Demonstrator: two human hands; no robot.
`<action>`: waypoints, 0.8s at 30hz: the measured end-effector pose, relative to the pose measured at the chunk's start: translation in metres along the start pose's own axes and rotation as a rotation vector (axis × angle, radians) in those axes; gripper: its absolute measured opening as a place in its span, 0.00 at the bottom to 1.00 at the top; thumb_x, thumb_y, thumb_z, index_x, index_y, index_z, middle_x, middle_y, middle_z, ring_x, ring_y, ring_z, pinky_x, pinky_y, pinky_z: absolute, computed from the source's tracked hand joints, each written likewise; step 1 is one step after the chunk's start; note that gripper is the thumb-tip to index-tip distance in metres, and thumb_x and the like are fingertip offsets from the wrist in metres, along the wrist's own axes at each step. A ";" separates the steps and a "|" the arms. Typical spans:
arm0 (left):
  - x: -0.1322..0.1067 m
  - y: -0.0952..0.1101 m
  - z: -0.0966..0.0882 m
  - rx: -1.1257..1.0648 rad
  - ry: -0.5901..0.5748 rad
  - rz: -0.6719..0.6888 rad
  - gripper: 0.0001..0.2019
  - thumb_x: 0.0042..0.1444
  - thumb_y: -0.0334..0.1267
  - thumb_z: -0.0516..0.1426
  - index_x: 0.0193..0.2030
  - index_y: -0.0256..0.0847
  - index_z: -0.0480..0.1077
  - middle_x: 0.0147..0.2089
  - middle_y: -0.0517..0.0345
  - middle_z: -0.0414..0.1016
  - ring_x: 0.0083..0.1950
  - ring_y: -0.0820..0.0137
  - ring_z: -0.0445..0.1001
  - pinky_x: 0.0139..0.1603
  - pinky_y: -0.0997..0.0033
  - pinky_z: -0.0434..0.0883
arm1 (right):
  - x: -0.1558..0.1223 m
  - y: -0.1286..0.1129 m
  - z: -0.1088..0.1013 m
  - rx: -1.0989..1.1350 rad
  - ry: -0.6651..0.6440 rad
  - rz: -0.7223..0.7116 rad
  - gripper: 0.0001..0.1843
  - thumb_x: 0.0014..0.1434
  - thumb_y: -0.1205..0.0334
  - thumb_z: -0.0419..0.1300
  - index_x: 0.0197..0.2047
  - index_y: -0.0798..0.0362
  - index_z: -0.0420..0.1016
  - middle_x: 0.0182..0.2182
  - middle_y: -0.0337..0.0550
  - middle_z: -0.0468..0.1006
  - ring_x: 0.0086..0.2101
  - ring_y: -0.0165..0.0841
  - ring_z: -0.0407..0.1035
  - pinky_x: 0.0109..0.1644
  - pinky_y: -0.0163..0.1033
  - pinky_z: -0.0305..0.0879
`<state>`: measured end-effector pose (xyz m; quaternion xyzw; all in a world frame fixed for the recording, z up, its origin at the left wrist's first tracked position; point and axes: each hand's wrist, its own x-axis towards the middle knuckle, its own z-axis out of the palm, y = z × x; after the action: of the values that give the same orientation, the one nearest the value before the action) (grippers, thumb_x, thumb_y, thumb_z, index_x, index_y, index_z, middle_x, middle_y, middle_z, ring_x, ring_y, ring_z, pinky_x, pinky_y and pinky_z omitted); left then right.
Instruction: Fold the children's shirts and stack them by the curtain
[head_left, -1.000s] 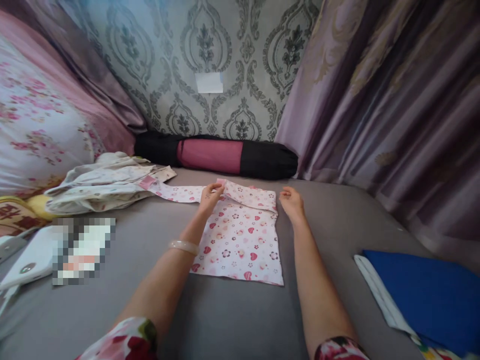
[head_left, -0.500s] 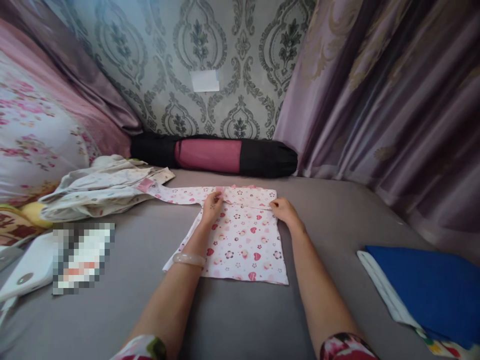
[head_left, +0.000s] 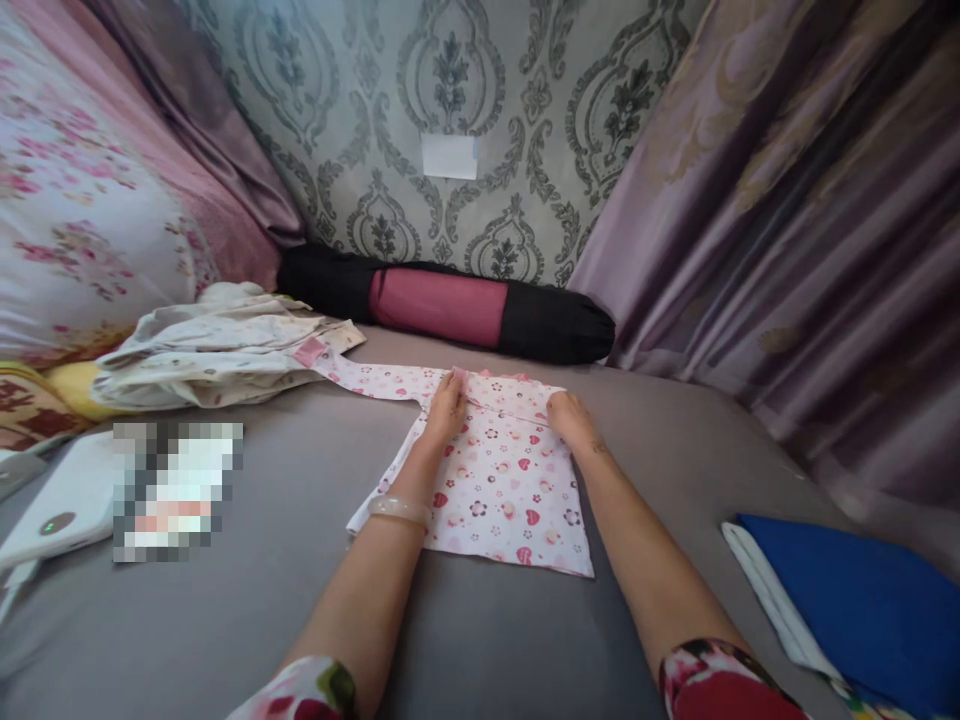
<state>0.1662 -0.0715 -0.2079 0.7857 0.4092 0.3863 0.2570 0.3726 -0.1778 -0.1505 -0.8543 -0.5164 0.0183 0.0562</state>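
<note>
A: Where does the heart-and-flower-print long-sleeved top (head_left: 510,485) lie?

B: Flat on the grey bedsheet (head_left: 495,650), hem at 6 o'clock, ruffled pink trim (head_left: 525,377) at 12, taking its body as the clock's centre.

A: And the 2 hands?

B: The left hand (head_left: 446,405) rests at 11 o'clock, fingers together on the fabric; I can't tell whether it pinches or only presses. The right hand (head_left: 571,418) touches the edge at 2 o'clock, fingers curled, tips hidden, so I can't tell whether it grips.

A: Which step is this?

B: Folding, I judge, with 1 of 2 sleeves turned in. The folded-in sleeve (head_left: 510,397) runs across the upper body from 2 towards 11 o'clock, and the hands seem to be settling it straight. The outstretched sleeve (head_left: 375,380) points to 10 o'clock, its pink cuff (head_left: 309,351) against the crumpled cream printed garment (head_left: 202,350).

A: What does the next move call for?

B: Probably a gentle let-go that leaves the folded-in sleeve lying flat, then a light hold on the outstretched sleeve, lifting its cuff free and across towards 3 o'clock.

A: Any obstacles?

B: Few, I think: the black-and-maroon bag (head_left: 442,303) lies near, at 12 o'clock; the folded blue cloth (head_left: 862,600) sits well apart at 4.
</note>
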 end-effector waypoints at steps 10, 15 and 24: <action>-0.014 0.023 -0.006 0.340 -0.157 0.028 0.25 0.59 0.28 0.45 0.64 0.35 0.59 0.65 0.41 0.62 0.68 0.58 0.57 0.67 0.52 0.52 | -0.002 -0.099 0.036 0.091 -0.052 -0.367 0.28 0.69 0.57 0.38 0.68 0.58 0.52 0.69 0.50 0.47 0.68 0.41 0.37 0.67 0.58 0.34; -0.016 0.019 0.001 0.369 -0.218 -0.022 0.24 0.64 0.34 0.42 0.66 0.33 0.56 0.67 0.39 0.59 0.68 0.57 0.57 0.68 0.49 0.50 | 0.002 -0.093 0.047 0.106 -0.095 -0.301 0.32 0.69 0.53 0.34 0.71 0.59 0.46 0.70 0.49 0.41 0.68 0.40 0.34 0.68 0.59 0.30; -0.019 0.018 0.004 0.427 -0.271 -0.046 0.24 0.65 0.43 0.44 0.64 0.36 0.60 0.71 0.40 0.52 0.72 0.54 0.49 0.68 0.44 0.44 | 0.001 -0.085 0.055 0.138 -0.008 -0.031 0.39 0.67 0.47 0.35 0.70 0.69 0.40 0.70 0.58 0.36 0.68 0.46 0.30 0.67 0.58 0.28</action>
<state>0.1706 -0.0972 -0.2041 0.8571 0.4612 0.1765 0.1466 0.2937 -0.1338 -0.1955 -0.8401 -0.5275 0.0565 0.1130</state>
